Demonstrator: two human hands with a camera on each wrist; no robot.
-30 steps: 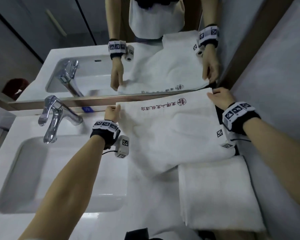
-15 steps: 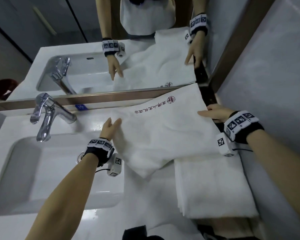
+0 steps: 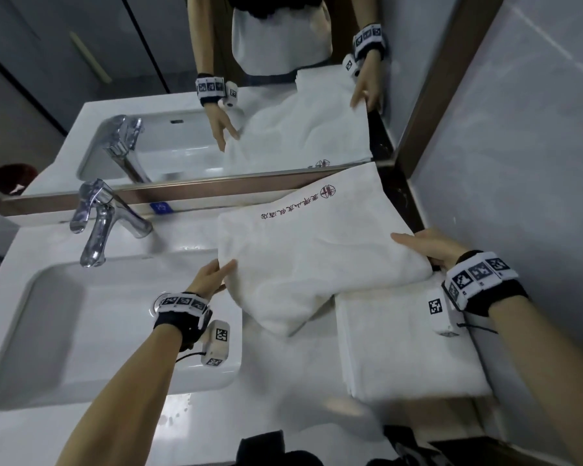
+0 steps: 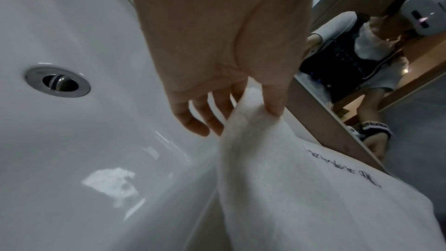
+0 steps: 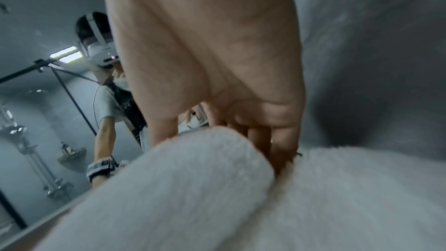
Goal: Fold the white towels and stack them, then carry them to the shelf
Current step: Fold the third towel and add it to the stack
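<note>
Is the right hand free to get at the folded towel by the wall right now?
Probably not yet: the right hand grips the printed towel, whose edge drapes over the folded towel; the left hand pinches its other side.

A white bench (image 3: 283, 415) with a sunken basin (image 3: 64, 331) and a chrome tap (image 3: 105, 220) carries a folded white towel (image 3: 401, 348) at its right end; a second towel (image 3: 310, 257), printed with red characters, overlaps that one's far edge

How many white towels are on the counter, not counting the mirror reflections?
2. The printed towel is held by both hands beside the sink; the folded towel lies nearer, its far edge under the printed one. It may hide layers.
</note>
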